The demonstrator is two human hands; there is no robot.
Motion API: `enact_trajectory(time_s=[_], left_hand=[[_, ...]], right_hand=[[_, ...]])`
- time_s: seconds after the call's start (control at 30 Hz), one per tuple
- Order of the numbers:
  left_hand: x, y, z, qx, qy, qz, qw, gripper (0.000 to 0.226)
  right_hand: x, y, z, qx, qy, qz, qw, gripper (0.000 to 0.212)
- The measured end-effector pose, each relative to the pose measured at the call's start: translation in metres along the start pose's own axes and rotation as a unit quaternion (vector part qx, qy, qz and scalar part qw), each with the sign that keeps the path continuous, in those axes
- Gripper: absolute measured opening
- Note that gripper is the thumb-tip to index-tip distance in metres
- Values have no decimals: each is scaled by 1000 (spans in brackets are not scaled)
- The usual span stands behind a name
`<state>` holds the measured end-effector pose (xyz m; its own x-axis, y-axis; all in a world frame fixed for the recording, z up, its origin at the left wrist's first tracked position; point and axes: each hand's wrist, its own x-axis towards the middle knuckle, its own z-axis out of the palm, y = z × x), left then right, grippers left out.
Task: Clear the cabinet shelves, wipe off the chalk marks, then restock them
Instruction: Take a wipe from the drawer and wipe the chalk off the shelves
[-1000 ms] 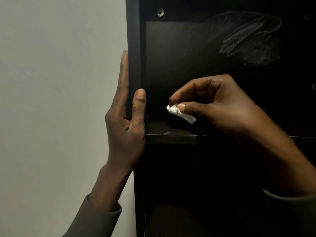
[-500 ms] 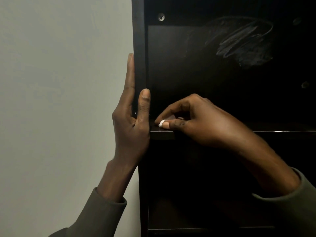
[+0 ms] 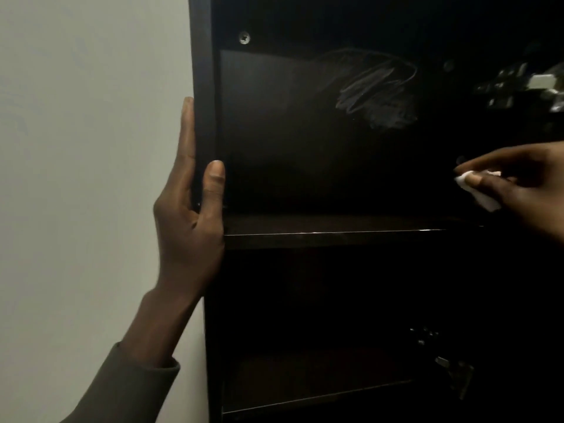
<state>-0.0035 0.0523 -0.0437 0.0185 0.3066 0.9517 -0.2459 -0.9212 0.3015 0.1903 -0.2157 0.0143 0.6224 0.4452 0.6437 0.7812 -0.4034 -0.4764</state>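
Observation:
The dark cabinet (image 3: pixel 203 71) stands open in front of me with bare shelves. A smudged scribble of white chalk marks (image 3: pixel 377 93) shows on its back panel, up and right of centre. My left hand (image 3: pixel 190 215) grips the cabinet's left side panel, fingers flat on the outside and thumb on the front edge. My right hand (image 3: pixel 525 184) is at the right edge of the view, just above the middle shelf (image 3: pixel 332 235), pinching a small folded white tissue (image 3: pixel 479 190). The tissue is below and right of the chalk marks, apart from them.
A plain pale wall (image 3: pixel 91 148) fills the left side. Metal door hinges (image 3: pixel 518 87) glint at the cabinet's upper right, and another hinge (image 3: pixel 454 374) sits low at the right. A lower shelf (image 3: pixel 305 401) shows dimly. A screw head (image 3: pixel 244 37) marks the upper panel.
My right hand has swept with the tissue from the left end of the middle shelf over to the right side. My left hand has kept its grip on the side panel.

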Motion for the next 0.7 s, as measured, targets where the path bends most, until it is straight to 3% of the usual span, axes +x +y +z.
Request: enact_trajectory(time_s=[0.07, 0.23, 0.47, 0.7], left_hand=[[0, 1, 1, 7, 7, 0, 1000, 52], [-1, 2, 0, 15, 9, 1, 1000, 52], [-2, 2, 1, 11, 12, -4, 1000, 52], [-1, 0, 2, 18, 15, -9, 1000, 52]], right_hand=[[2, 2, 1, -50, 26, 18, 998, 3], [-1, 7, 18, -103, -12, 79, 991, 25], [-9, 7, 41, -100, 28, 70, 992, 41], [-29, -39, 73, -70, 34, -41, 996, 45]])
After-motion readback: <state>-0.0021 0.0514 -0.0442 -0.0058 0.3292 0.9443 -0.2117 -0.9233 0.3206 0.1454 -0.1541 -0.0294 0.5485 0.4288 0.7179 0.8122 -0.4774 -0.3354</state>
